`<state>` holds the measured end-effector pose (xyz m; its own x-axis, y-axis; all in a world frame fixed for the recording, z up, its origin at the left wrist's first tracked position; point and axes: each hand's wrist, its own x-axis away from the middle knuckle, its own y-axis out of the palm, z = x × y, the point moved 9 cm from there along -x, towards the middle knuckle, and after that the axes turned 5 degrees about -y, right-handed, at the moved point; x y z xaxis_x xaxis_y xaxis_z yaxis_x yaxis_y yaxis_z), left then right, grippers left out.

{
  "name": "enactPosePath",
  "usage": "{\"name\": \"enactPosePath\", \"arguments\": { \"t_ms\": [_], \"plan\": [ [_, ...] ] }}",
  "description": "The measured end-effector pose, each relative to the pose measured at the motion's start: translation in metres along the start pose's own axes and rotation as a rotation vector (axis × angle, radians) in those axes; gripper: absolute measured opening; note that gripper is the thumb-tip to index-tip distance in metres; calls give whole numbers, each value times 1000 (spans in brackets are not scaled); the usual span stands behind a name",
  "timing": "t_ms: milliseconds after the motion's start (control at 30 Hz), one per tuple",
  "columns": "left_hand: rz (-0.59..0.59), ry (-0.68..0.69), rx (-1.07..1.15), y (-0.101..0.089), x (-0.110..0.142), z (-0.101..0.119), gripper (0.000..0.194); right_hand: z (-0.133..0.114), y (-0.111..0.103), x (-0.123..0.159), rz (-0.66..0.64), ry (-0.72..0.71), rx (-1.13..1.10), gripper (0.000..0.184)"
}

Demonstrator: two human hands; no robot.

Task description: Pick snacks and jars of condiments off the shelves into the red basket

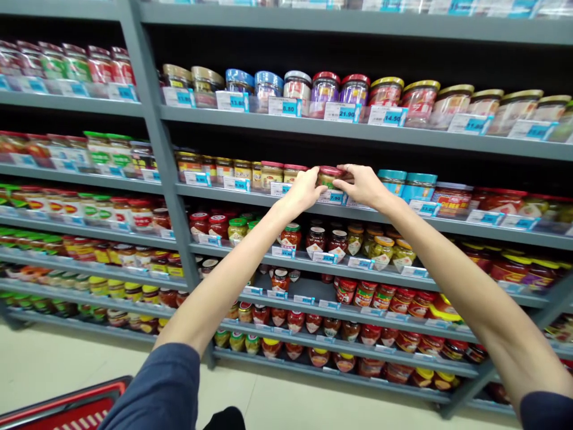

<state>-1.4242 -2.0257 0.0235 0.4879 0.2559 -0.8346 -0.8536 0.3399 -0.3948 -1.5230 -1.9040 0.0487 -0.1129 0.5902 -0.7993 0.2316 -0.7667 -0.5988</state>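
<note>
Both my arms reach out to a jar (330,172) with a red lid at the front of a middle shelf. My left hand (305,190) grips its left side, the thumb towards the front and the fingers behind. From the right, my right hand (359,184) closes on the same jar, with its fingers at the lid and the thumb lower down. A price tag (335,197) sits on the shelf edge just below. Left of my hands stand pale yellow jars (271,173) with pinkish lids; to the right are jars with teal lids (418,186).
Grey shelves (286,122) with rows of jars and price tags run above and below my hands. A grey upright (168,155) divides the bays on the left. A red shopping basket or cart (67,409) shows at the bottom left, over the pale floor (264,397).
</note>
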Motion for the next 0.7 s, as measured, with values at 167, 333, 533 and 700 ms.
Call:
{"name": "enactPosePath", "arguments": {
  "t_ms": [167,333,533,700],
  "plan": [
    [-58,-40,-135,4,1,5,25,2,0,-9,-13,3,150,45],
    [-52,-48,-164,-2,14,18,21,4,1,-13,-11,26,115,40],
    [-104,-83,-321,-4,32,33,29,0,4,-10,6,60,171,40],
    [-82,-102,-355,-5,37,33,39,-3,6,-9,-15,54,202,52]
  ]
}}
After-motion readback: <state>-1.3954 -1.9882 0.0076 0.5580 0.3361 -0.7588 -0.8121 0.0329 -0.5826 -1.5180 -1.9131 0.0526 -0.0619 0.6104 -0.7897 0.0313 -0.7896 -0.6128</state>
